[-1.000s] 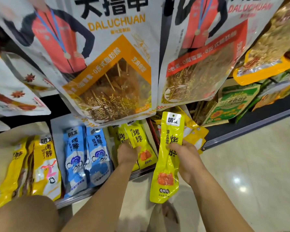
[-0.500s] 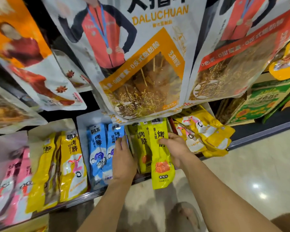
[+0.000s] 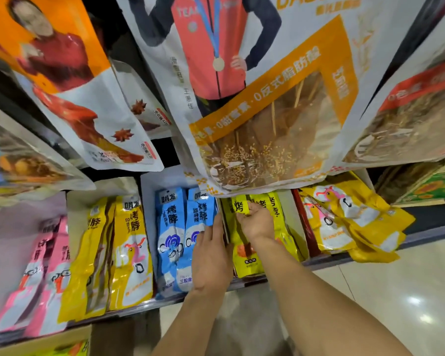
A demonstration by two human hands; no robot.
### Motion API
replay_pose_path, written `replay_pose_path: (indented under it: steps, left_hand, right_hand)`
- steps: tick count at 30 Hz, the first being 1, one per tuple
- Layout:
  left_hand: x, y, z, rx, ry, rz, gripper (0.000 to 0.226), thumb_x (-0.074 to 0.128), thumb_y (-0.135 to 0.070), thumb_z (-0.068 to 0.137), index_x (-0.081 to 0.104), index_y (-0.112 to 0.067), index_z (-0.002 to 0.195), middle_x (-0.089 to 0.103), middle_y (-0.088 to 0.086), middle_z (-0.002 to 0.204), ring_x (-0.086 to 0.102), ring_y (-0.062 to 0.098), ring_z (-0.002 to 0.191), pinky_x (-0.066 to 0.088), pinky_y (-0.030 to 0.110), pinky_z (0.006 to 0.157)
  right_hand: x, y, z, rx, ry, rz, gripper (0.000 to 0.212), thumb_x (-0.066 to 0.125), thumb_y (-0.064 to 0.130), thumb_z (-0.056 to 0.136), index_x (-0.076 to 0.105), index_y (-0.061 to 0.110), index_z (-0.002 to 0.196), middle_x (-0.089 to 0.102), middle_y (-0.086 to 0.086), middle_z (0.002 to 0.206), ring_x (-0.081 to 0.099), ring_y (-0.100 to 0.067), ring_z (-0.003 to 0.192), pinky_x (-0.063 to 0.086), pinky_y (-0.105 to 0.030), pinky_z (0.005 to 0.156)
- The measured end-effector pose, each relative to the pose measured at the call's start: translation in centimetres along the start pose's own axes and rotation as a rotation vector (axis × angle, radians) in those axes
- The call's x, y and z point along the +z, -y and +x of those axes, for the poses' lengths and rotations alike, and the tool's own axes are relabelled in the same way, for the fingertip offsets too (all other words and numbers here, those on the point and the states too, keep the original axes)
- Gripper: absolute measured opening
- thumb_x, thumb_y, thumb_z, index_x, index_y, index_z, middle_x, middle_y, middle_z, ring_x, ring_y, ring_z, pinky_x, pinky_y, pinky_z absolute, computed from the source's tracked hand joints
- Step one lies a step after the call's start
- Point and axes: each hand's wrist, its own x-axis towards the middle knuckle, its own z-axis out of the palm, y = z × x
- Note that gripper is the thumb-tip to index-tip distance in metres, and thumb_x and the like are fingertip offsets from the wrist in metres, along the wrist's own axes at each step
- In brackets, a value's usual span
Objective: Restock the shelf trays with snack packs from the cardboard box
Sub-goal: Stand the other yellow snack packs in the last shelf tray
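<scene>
A yellow pack [image 3: 247, 263] was pinched in the tray [image 3: 303, 227] by the right hand [image 3: 256, 223].
The left hand [image 3: 211, 255] was laid flat on blue packs [image 3: 172, 227], fingers pressed together.

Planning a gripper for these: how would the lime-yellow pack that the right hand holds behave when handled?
Probably floppy: the lime-yellow pack wrinkles where the right hand grips it. Its glossy film looks slippery. Likely light, being thin and flat.

Packs [image 3: 131, 247] in trays [image 3: 165, 179], bags [image 3: 267, 111] hanging above
</scene>
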Motion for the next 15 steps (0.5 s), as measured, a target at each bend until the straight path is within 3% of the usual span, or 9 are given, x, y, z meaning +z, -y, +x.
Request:
replay_pose_path:
  steps: [4, 7, 10, 15]
  left_hand:
    - [-0.4, -0.2, -0.1, 0.014, 0.019, 0.027, 0.075, 0.047, -0.036, 0.101, 0.0, -0.024, 0.158, 0.038, 0.002, 0.151, 0.03, 0.024, 0.142, 0.029, 0.035, 0.116]
    - [-1.0, -0.4, -0.4, 0.019, 0.054, 0.023, 0.077, 0.051, -0.036, 0.1, 0.002, -0.023, 0.158, 0.039, 0.003, 0.151, 0.03, 0.025, 0.142, 0.028, 0.036, 0.117]
    - [-1.9, -0.8, -0.8, 0.013, 0.103, -0.015, 0.072, 0.056, -0.033, 0.097, 0.016, -0.021, 0.156, 0.043, 0.004, 0.148, 0.035, 0.026, 0.138, 0.032, 0.038, 0.116]
    - [-4.6, -1.7, -3.1, 0.06, 0.141, 0.092, 0.051, 0.05, -0.032, 0.097, 0.038, -0.017, 0.144, 0.047, 0.006, 0.141, 0.041, 0.025, 0.13, 0.038, 0.04, 0.108]
  right_hand:
    - [-0.4, 0.0, -0.5, -0.103, -0.009, -0.26, 0.061, 0.069, 0.028, 0.094, 0.048, 0.007, 0.147, 0.057, -0.011, 0.144, 0.054, -0.026, 0.132, 0.043, -0.032, 0.107]
    - [-1.4, 0.4, -1.4, -0.115, 0.027, -0.392, 0.065, 0.069, 0.032, 0.094, 0.045, 0.007, 0.149, 0.061, -0.012, 0.138, 0.058, -0.027, 0.125, 0.046, -0.032, 0.1]
    - [-2.5, 0.8, -3.1, -0.165, 0.051, -0.54, 0.057, 0.07, 0.029, 0.092, 0.049, 0.006, 0.14, 0.059, -0.014, 0.131, 0.056, -0.032, 0.123, 0.048, -0.036, 0.096]
    - [-4.8, 2.4, -7.8, -0.346, 0.046, -0.804, 0.049, 0.06, 0.027, 0.095, 0.047, 0.009, 0.138, 0.052, -0.013, 0.136, 0.046, -0.034, 0.128, 0.043, -0.042, 0.105]
